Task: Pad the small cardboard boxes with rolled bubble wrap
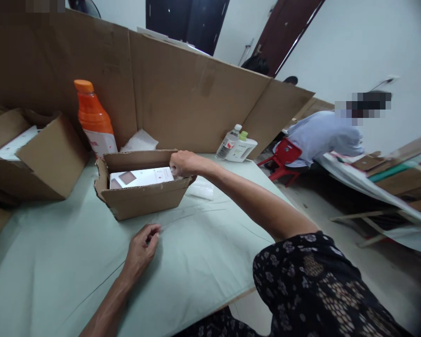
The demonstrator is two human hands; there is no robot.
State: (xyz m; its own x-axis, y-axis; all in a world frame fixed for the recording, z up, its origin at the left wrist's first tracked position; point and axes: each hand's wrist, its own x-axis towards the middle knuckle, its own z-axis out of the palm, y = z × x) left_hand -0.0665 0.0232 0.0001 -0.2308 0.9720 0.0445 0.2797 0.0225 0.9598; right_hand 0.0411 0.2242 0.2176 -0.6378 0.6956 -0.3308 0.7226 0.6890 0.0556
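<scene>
Head view: the open cardboard box (145,202) contains a white carton (143,178); the right hand (185,162) curls at the box's right end, grasp indeterminable; the left hand (143,245), fingers loosely bent, released, is before the box.

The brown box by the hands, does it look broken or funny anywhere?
Yes: the brown box has a ragged edge at its left end, so it looks torn, not neatly cut. The white box inside shows no clear damage.
</scene>
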